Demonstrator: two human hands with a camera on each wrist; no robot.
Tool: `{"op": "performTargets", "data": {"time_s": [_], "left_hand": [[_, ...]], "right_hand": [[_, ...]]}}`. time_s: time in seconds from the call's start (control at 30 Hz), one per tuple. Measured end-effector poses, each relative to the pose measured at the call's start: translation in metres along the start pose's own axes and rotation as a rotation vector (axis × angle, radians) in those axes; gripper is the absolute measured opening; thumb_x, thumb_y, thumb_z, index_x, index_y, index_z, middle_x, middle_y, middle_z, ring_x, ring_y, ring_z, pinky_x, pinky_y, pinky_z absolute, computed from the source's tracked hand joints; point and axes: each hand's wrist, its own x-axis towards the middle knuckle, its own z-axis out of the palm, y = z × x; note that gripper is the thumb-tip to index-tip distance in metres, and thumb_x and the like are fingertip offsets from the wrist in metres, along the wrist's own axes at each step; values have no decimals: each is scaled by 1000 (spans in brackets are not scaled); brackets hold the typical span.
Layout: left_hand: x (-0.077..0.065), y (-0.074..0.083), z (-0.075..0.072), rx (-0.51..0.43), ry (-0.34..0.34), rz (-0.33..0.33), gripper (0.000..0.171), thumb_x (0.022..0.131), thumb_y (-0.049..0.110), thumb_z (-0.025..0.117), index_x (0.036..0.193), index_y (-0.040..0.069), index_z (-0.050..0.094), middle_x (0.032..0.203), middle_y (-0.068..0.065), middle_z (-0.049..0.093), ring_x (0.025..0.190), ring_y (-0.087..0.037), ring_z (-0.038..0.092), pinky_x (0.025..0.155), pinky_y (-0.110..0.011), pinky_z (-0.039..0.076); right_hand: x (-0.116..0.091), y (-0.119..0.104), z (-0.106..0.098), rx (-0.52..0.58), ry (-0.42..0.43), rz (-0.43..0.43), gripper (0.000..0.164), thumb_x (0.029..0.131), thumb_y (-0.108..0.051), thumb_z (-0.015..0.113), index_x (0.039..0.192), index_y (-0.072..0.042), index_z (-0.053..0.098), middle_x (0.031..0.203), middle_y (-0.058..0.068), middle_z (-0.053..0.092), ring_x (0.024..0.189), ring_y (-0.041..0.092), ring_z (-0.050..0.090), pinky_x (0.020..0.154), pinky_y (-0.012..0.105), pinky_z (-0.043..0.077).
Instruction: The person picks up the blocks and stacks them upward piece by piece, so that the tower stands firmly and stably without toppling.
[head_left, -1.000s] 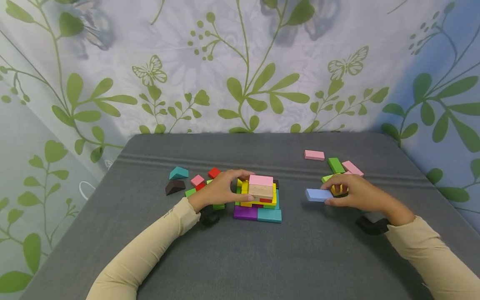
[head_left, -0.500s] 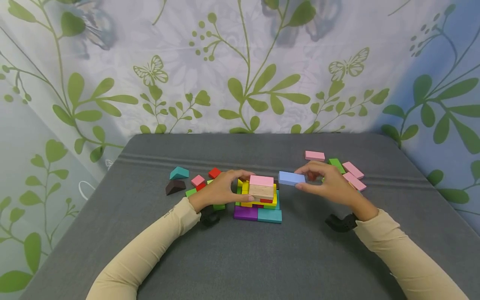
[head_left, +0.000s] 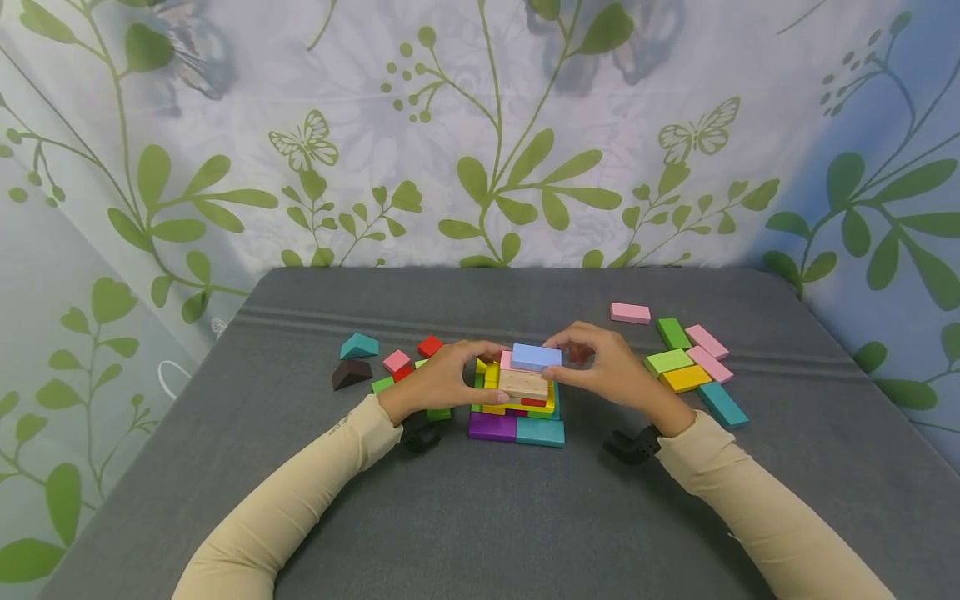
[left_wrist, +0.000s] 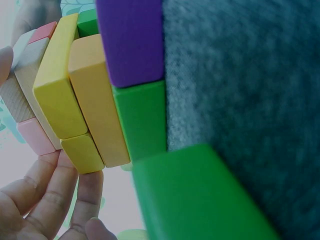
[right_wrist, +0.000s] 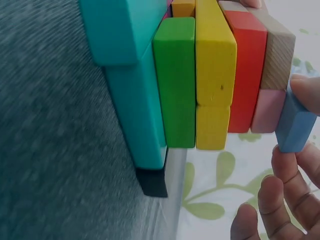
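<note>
A stepped stack of coloured wooden blocks stands mid-table, with a purple block point(head_left: 492, 427) and a teal block point(head_left: 540, 432) along its base front. Above are yellow layers point(left_wrist: 60, 85), a red block point(right_wrist: 245, 75), then a plain wood block point(head_left: 522, 383) beside a pink block point(right_wrist: 268, 111). My left hand point(head_left: 442, 377) spans the stack's left side, thumb at the front, fingertips against the back. My right hand point(head_left: 611, 372) pinches a light blue block point(head_left: 536, 357) between thumb and fingers. In the right wrist view the blue block lies against the pink and wood top layer, jutting rightward.
Left of the stack lie a teal triangular block point(head_left: 359, 346), a dark brown one point(head_left: 351, 373), and small red and green blocks. To the right are a yellow block point(head_left: 685, 379), a teal block point(head_left: 722, 405), and several pink and green ones. A patterned curtain point(head_left: 525, 125) hangs behind.
My right hand has carried the light blue block leftward from near the right-hand blocks to the top of the stack. My left hand has stayed in place.
</note>
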Motion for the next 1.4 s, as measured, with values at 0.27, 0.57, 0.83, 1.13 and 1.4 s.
{"op": "performTargets", "data": {"time_s": [0.27,0.57,0.83,1.13,1.4], "left_hand": [[1,1,0,0,-2,4,70,95,31,83,153,1,58,142,-10,66,127,-28,59,117,-58,42],[2,1,0,-5,-3,13,68,95,30,83,151,0,59,139,-9,68,126,-27,59,117,-57,43],[1,2,-1,2,-5,12,68,95,31,83,151,1,59,139,-9,68,126,-27,60,117,-57,43],[1,2,-1,-3,-4,13,68,95,29,83,151,0,59,140,-10,68,126,-28,59,117,-58,43],[1,0,0,-4,-5,3,70,95,31,83,152,0,58,141,-9,68,127,-27,59,117,-57,43]], "right_hand": [[7,-3,7,29,-9,11,30,90,-9,87,118,-2,78,101,5,68,86,29,61,79,38,57],[10,-3,11,58,-21,24,31,91,-11,85,118,-2,76,96,4,70,86,24,62,78,40,56],[10,-3,11,62,-23,21,30,91,-11,85,118,-2,76,95,3,70,85,21,61,78,37,56],[11,-3,10,66,-35,21,30,91,-10,85,119,-1,76,96,3,70,85,21,62,78,38,56],[3,-2,-2,95,-40,37,35,97,-8,80,130,-1,72,117,10,74,96,23,64,86,34,56]]}}
